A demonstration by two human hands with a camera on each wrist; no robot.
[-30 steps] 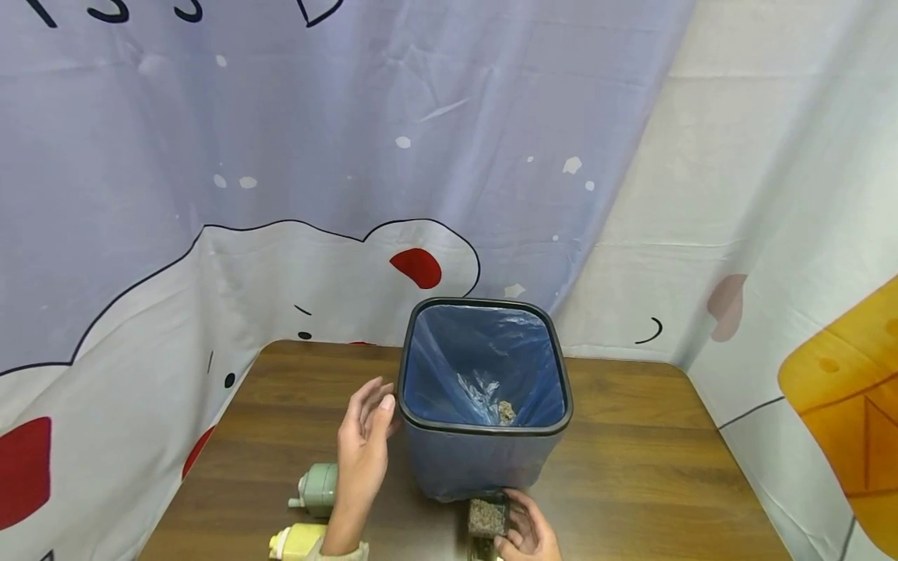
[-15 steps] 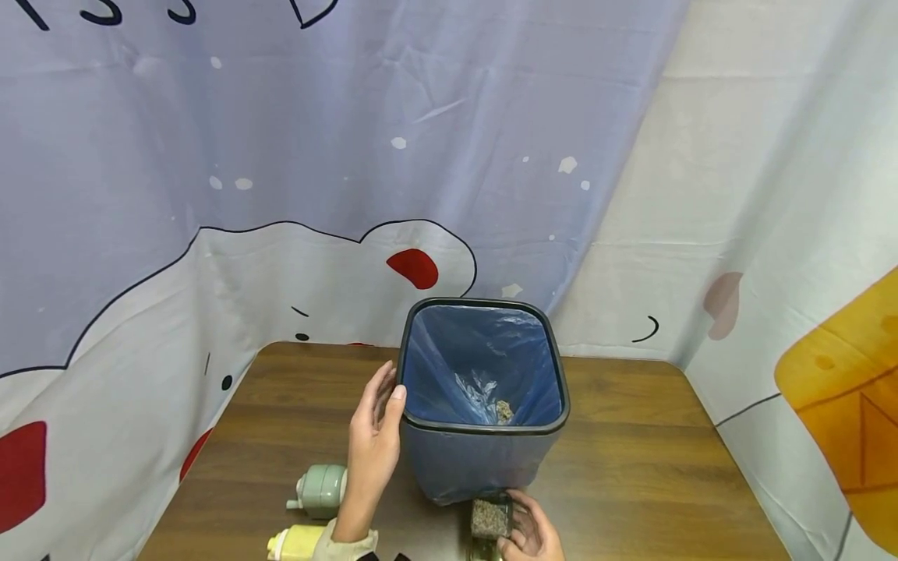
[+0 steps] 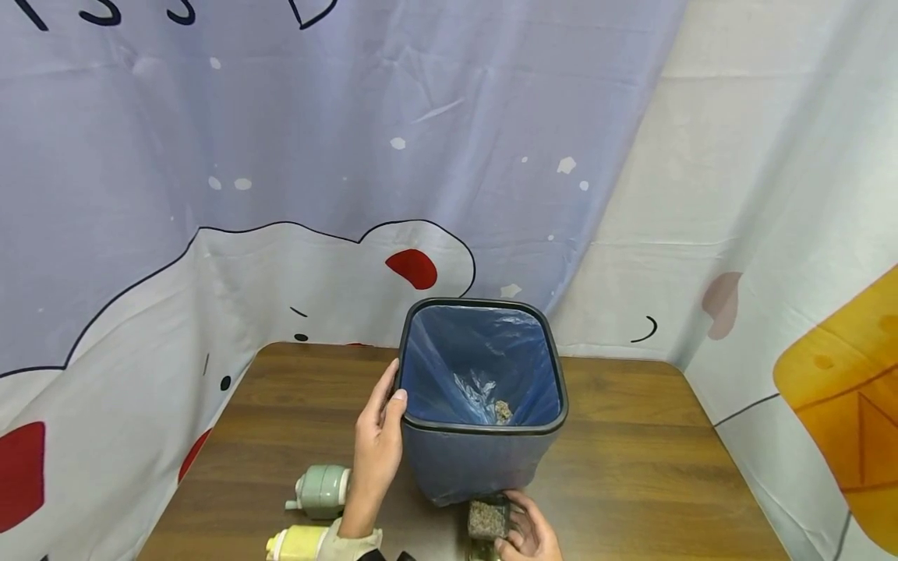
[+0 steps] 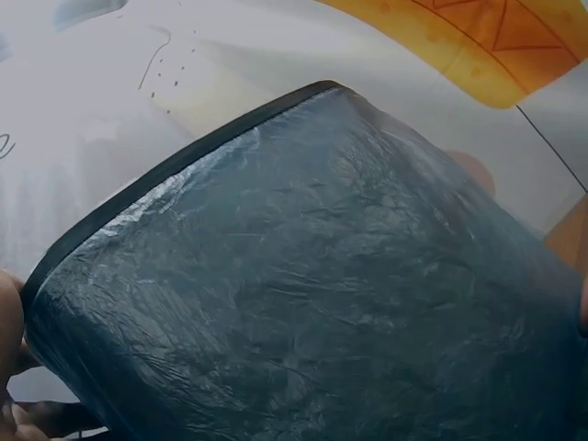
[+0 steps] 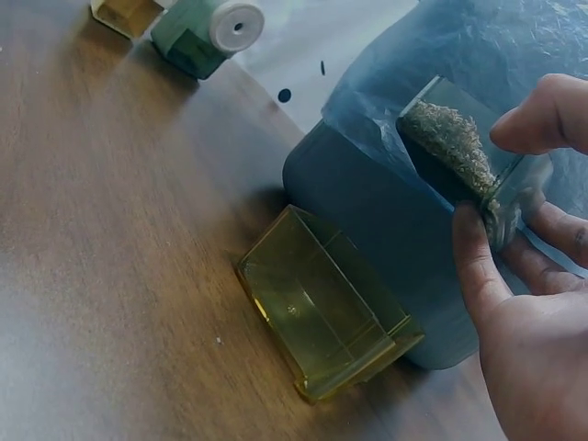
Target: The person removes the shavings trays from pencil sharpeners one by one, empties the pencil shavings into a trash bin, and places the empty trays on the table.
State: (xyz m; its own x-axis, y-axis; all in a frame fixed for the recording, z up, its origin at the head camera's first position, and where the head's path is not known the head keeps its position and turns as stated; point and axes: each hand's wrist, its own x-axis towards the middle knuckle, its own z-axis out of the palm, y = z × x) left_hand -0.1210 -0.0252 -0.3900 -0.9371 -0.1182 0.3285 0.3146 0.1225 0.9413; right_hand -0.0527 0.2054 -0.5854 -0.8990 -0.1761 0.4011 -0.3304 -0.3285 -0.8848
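Observation:
My left hand [image 3: 380, 444] holds the left front corner of the trash bin [image 3: 477, 463], its thumb at the front by the dark rim. The bin has a blue plastic liner, with a small clump of shavings [image 3: 503, 413] inside. In front of the bin, my right hand [image 3: 531, 530] grips a small clear greenish tray [image 3: 489, 520], apparently a pencil sharpener's drawer. The right wrist view shows it tilted, with brownish shavings [image 5: 450, 147] in it. Below it on the table lies a transparent yellow tray [image 5: 322, 294] against the bin's base.
Left of the bin, a green crank pencil sharpener [image 3: 321, 491] lies on the wooden table [image 3: 631, 460]. A yellow one [image 3: 298, 543] lies nearer the front edge, partly behind my left sleeve. A printed curtain [image 3: 316, 117] hangs behind and beside the table.
My left hand has moved right from beside the bin and now holds its rim corner. My right hand still grips the small tray in nearly the same place.

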